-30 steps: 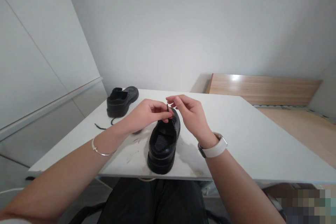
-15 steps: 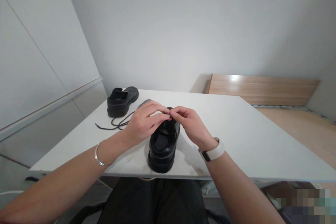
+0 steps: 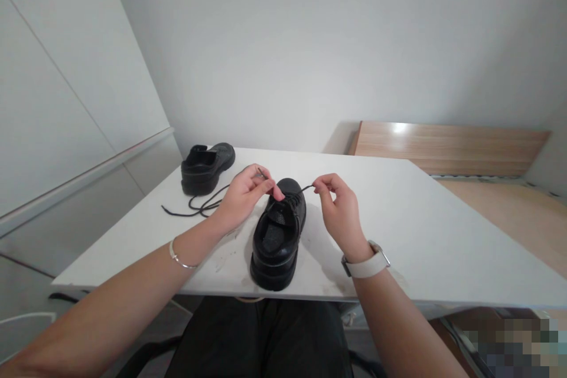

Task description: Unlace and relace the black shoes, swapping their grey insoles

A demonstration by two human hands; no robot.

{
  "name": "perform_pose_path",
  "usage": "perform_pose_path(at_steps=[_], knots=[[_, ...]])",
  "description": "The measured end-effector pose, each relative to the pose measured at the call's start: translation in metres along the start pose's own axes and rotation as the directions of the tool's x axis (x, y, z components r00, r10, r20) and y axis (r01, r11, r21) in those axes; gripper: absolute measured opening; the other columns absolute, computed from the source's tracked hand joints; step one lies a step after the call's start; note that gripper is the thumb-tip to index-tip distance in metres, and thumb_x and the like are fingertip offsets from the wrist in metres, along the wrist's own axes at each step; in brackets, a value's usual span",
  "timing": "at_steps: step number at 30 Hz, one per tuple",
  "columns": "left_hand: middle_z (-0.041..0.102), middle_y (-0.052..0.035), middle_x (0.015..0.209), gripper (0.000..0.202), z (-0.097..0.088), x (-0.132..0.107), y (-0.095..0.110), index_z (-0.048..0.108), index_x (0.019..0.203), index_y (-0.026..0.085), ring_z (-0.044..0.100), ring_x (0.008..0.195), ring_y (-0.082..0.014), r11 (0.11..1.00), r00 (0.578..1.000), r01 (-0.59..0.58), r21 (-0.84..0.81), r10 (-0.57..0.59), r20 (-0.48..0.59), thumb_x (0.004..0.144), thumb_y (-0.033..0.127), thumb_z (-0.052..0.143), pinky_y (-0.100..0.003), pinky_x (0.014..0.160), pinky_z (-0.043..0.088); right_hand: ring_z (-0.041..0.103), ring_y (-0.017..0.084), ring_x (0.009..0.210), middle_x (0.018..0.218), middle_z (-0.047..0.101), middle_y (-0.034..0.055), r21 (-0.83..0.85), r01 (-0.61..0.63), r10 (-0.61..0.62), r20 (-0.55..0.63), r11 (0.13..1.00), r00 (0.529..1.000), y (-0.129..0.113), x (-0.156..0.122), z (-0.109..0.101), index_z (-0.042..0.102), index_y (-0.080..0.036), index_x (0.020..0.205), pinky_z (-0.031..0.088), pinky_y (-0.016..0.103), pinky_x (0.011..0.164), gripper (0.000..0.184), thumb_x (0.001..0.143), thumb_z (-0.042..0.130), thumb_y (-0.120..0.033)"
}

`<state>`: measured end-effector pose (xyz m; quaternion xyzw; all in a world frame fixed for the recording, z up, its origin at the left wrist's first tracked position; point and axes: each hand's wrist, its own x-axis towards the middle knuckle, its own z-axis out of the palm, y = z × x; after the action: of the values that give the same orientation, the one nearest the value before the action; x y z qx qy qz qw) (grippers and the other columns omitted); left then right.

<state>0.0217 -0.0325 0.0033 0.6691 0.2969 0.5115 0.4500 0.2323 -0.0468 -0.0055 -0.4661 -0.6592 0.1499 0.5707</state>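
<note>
A plain pale grey wall [image 3: 310, 53] fills the back of the room, brighter around its middle and dimmer toward the right; along the left stand white panels [image 3: 57, 71] with a ledge [image 3: 88, 183] running across them; on the right, beyond the table, is a wood-grain board [image 3: 452, 147] with a flat tan surface [image 3: 509, 207] in front of it; the lower right corner is pixelated, so what lies there cannot be told.

The white table [image 3: 411, 236] reaches back to the wall, its right side cut at a slant; dark smudges [image 3: 225, 257] mark its top near the front edge; the near black shoe [image 3: 273, 269] stands upright there, heel toward the person and toe pointing away; the other black shoe [image 3: 199, 180] sits at the far left corner, with a loose black lace [image 3: 177, 214] looping over the tabletop just in front of it.

The right hand [image 3: 341, 207] pinches a black shoelace [image 3: 305, 189] that runs to the near shoe's eyelets; the left hand [image 3: 250, 192], above that shoe's left side, has its thumb and fingers closed on a dark bit of lace [image 3: 261, 173]; a light-strapped watch [image 3: 370, 263] circles the right wrist, a thin bracelet [image 3: 177, 257] the left.
</note>
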Motion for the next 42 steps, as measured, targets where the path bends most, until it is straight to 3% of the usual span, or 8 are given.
perform_pose_path(at_steps=[3, 8, 13, 16, 23, 33, 38, 42], knots=[[0.071, 0.0004, 0.067, 0.023, 0.010, 0.012, 0.010, 0.059, 0.095, 0.017, 0.066, 0.066, -0.0161, 0.989, 0.997, 0.031, 0.147, -0.042, 0.067, 0.087, 0.037, 0.068, -0.029, 0.069, 0.049, 0.059, 0.020, 0.085, 0.086, 0.065, 0.0044, -0.015, 0.157, -0.156, 0.026, 0.988, 0.987, -0.020, 0.006, 0.006, 0.060, -0.019, 0.087, 0.044, 0.035, 0.079, 0.014, 0.096, 0.052, -0.027], [0.073, -0.0025, 0.072, 0.023, 0.013, 0.012, 0.019, 0.072, 0.078, 0.016, 0.065, 0.070, -0.0159, 0.947, 0.989, -0.058, 0.316, 0.011, 0.150, 0.087, 0.037, 0.067, -0.027, 0.068, 0.046, 0.056, 0.020, 0.088, 0.085, 0.064, 0.0036, -0.051, 0.331, -0.323, 0.116, 0.942, 0.939, -0.040, 0.010, 0.011, 0.060, -0.020, 0.084, 0.043, 0.036, 0.081, 0.014, 0.097, 0.054, -0.020], [0.075, -0.0034, 0.081, 0.020, 0.006, 0.006, 0.017, 0.075, 0.087, 0.017, 0.067, 0.080, -0.0183, 0.938, 0.996, -0.073, 0.339, 0.053, 0.069, 0.087, 0.036, 0.068, -0.030, 0.077, 0.048, 0.062, 0.018, 0.088, 0.095, 0.067, 0.0039, 0.129, 0.191, -0.213, 0.182, 0.973, 0.960, -0.032, 0.004, 0.015, 0.066, -0.020, 0.104, 0.050, 0.032, 0.079, 0.013, 0.091, 0.067, -0.022], [0.075, -0.0031, 0.084, 0.015, 0.003, 0.004, 0.015, 0.075, 0.086, 0.018, 0.067, 0.085, -0.0187, 0.906, 0.995, -0.095, 0.412, 0.081, 0.051, 0.087, 0.032, 0.069, -0.030, 0.081, 0.047, 0.062, 0.015, 0.078, 0.086, 0.067, 0.0019, 0.119, 0.130, -0.156, 0.243, 0.984, 0.957, -0.029, 0.001, 0.013, 0.070, -0.019, 0.098, 0.050, 0.028, 0.074, 0.009, 0.090, 0.068, -0.016], [0.074, -0.0040, 0.085, 0.021, 0.002, -0.002, 0.019, 0.072, 0.086, 0.017, 0.066, 0.084, -0.0189, 0.918, 0.996, -0.025, 0.395, -0.011, 0.091, 0.090, 0.037, 0.064, -0.031, 0.080, 0.047, 0.058, 0.022, 0.087, 0.094, 0.061, 0.0096, -0.285, 0.441, -0.321, 0.383, 0.851, 0.866, -0.034, -0.004, -0.002, 0.066, -0.014, 0.097, 0.049, 0.035, 0.077, 0.018, 0.097, 0.049, -0.009], [0.072, -0.0055, 0.084, 0.021, 0.001, 0.000, 0.022, 0.071, 0.087, 0.015, 0.062, 0.077, -0.0174, 0.955, 0.964, 0.195, 0.224, -0.229, 0.136, 0.077, 0.034, 0.076, -0.031, 0.072, 0.046, 0.054, 0.023, 0.089, 0.098, 0.057, 0.0110, -0.273, 0.472, -0.308, 0.476, 0.838, 0.824, -0.036, -0.021, -0.001, 0.059, -0.014, 0.101, 0.049, 0.037, 0.079, 0.017, 0.099, 0.043, -0.010], [0.071, -0.0039, 0.090, 0.009, 0.000, -0.005, 0.025, 0.071, 0.089, 0.019, 0.061, 0.087, -0.0189, 0.846, 0.984, -0.138, 0.515, 0.060, 0.165, 0.084, 0.026, 0.070, -0.034, 0.083, 0.047, 0.055, 0.023, 0.091, 0.097, 0.060, 0.0097, -0.199, 0.380, -0.279, 0.400, 0.903, 0.873, -0.034, -0.020, -0.002, 0.059, -0.016, 0.097, 0.047, 0.038, 0.083, 0.014, 0.097, 0.046, -0.011], [0.066, -0.0046, 0.089, 0.006, 0.004, -0.007, 0.027, 0.067, 0.092, 0.019, 0.058, 0.094, -0.0204, 0.605, 0.907, -0.420, 0.676, 0.310, 0.286, 0.090, 0.016, 0.062, -0.033, 0.083, 0.048, 0.059, 0.020, 0.092, 0.101, 0.066, 0.0075, -0.037, 0.205, -0.184, 0.312, 0.978, 0.932, -0.033, -0.017, 0.005, 0.058, -0.018, 0.109, 0.047, 0.034, 0.083, 0.019, 0.098, 0.044, -0.013]])
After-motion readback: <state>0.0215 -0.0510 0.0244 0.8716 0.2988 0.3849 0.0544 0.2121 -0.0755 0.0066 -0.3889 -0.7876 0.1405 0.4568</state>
